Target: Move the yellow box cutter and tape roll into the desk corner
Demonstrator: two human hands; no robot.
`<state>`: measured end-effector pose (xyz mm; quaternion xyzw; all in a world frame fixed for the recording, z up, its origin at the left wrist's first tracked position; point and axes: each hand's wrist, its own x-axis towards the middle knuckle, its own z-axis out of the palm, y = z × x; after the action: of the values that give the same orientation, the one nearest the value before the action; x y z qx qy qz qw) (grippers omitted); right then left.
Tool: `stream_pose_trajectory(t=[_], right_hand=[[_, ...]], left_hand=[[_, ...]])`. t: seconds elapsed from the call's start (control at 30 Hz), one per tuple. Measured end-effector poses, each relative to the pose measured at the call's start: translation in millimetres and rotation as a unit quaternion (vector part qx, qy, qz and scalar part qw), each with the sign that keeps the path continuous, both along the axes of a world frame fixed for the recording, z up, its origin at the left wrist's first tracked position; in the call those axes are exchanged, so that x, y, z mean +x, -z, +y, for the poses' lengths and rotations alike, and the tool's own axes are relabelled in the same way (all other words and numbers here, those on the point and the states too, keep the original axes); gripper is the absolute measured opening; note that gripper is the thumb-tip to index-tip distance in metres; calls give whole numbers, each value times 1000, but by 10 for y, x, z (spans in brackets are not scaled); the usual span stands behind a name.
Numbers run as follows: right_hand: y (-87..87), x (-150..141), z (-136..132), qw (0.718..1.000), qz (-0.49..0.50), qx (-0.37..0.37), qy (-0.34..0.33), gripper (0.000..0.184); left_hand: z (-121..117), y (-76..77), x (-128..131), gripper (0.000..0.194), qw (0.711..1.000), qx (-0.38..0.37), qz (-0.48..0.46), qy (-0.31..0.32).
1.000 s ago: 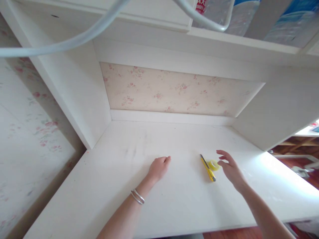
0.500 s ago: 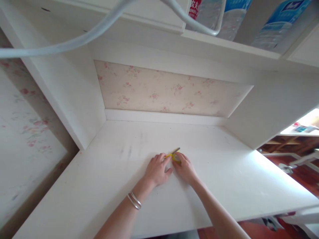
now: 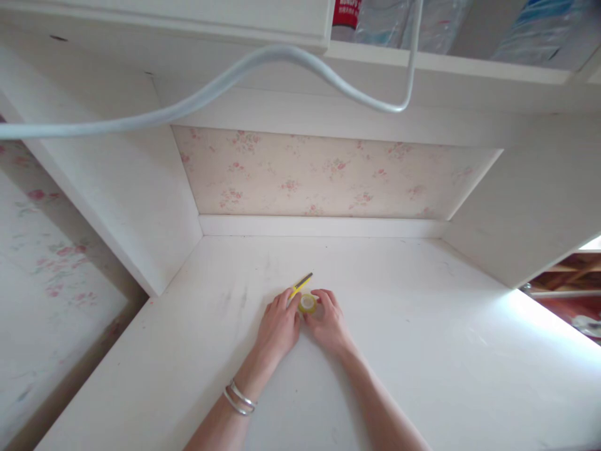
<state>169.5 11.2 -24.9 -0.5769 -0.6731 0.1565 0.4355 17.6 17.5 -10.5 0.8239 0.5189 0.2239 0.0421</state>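
A small roll of clear yellowish tape [image 3: 307, 310] is between my two hands, low over the white desktop. My right hand [image 3: 327, 318] curls around its right side, with thumb and fingers on the rim. My left hand [image 3: 278, 321], silver bangles at the wrist, is closed at the left of the roll. From its fingertips a slim yellow utility knife [image 3: 301, 284] with a dark grey end points up and to the right. The knife's lower end is hidden by the fingers. Whether the left thumb touches the tape I cannot tell.
The white desktop [image 3: 375, 357] has faint dark smudges and lies between a left side panel [image 3: 126, 181] and a right one [image 3: 511, 207]. A white cable [image 3: 263, 55] hangs across the top. Plastic-wrapped bottles [image 3: 422, 25] stand on the shelf above.
Both hands, the knife and the tape have shifted left in view. The tape roll now shows its face and hole more fully, and the knife sits apart from it, to the upper left.
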Motion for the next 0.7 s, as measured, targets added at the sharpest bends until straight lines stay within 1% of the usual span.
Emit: stream_pose_trajectory(t=[0.2, 0.27, 0.33, 0.4, 0.5, 0.7], right_hand=[[48, 8, 24, 998, 25, -26, -58, 42], [35, 15, 7, 995, 23, -37, -90, 44], [7, 21, -20, 992, 1, -38, -123, 47], [-22, 22, -49, 989, -33, -34, -142, 50], [-43, 12, -81, 986, -74, -35, -145, 53], [-37, 9, -99, 984, -110, -41, -137, 46]], left_hand=[[-3, 30, -24, 40, 998, 26, 40, -39], [10, 19, -55, 40, 997, 33, 52, -42], [25, -4, -112, 39, 997, 38, 63, -34], [38, -33, -200, 39, 996, 44, 72, -28], [52, -67, -381, 38, 994, 51, 88, -30], [53, -74, -782, 38, 987, 61, 132, -65]])
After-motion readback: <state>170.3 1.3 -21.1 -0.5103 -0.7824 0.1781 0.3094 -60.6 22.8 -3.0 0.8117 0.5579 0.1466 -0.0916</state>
